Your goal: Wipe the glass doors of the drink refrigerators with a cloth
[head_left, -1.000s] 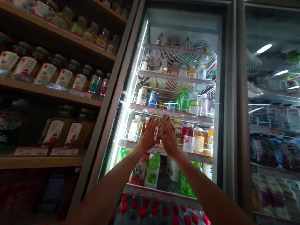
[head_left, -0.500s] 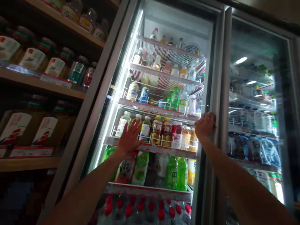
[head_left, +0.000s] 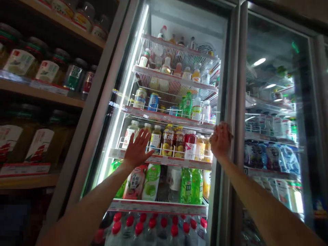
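Observation:
My left hand (head_left: 137, 147) is spread flat with its fingers apart, palm toward the glass door (head_left: 189, 17) of a lit drinks fridge. Whether it touches the glass I cannot tell. Behind it stand bottled teas (head_left: 155, 138) on a wire shelf. My right hand (head_left: 220, 141) is closed over a crumpled brownish cloth (head_left: 230, 135) at the right side of the door, by the metal frame (head_left: 232, 85). Fingers cover most of the cloth, and motion smears this hand slightly.
Green bottles (head_left: 186, 186) and red-capped bottles (head_left: 152, 223) fill lower fridge shelves. To the right is a second glass-door fridge (head_left: 276, 102). Wooden shelves (head_left: 41, 89) with labelled jars (head_left: 47, 70) stand at the left.
The view has shifted slightly, so the fridge and shelves appear further left. My right hand stays near the door's right edge, with less of the cloth showing. My left hand remains spread.

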A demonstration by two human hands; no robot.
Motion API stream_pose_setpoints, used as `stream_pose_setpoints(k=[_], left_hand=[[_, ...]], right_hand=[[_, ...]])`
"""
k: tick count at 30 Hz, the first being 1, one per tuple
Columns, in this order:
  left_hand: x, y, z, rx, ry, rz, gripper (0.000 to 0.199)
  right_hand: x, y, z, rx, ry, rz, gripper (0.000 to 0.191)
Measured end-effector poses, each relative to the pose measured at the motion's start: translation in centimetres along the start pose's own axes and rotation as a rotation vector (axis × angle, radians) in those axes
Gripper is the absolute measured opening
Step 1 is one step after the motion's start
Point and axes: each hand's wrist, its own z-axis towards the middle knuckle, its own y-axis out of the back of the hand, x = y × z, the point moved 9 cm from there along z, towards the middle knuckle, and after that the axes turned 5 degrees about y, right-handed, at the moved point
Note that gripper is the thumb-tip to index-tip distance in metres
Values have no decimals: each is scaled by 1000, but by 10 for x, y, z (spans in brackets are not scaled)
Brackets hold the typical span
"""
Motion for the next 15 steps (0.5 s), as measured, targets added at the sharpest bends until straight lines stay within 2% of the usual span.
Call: stream_pose_setpoints(k=[1, 2, 3, 5, 7, 8, 9, 10, 11, 12, 15], left_hand=[[0, 0, 0, 1, 6, -1, 71], [0, 0, 0, -1, 12, 0, 71], [0, 1, 0, -6, 16, 2, 70], [-1, 1, -2, -17, 26, 5, 69], [-1, 2, -4, -32, 34, 4, 67], [-1, 2, -6, -38, 39, 1, 66], [-1, 2, -7, -41, 44, -1, 64], [-1, 2, -9, -42, 49, -6, 63], [-1, 2, -10, -41, 54, -13, 62], [-1, 2, -11, -38, 60, -22, 61], [-4, 1, -17, -39, 84, -56, 60]], right_hand=[[-8, 4, -6, -23, -56, -35, 46], [-3, 5, -12, -27, -72, -42, 47], [14, 3, -20, -14, -52, -23, 48], [72, -5, -40, 52, 73, 70, 50], [134, -17, -66, 202, 253, 176, 52], [160, -19, -81, 262, 384, 216, 52], [172, -18, -92, 298, 458, 236, 53], [170, -14, -100, 304, 486, 238, 53], [156, -8, -103, 282, 460, 222, 54], [131, -1, -103, 234, 377, 190, 54], [47, 24, -102, 64, 11, 41, 53]])
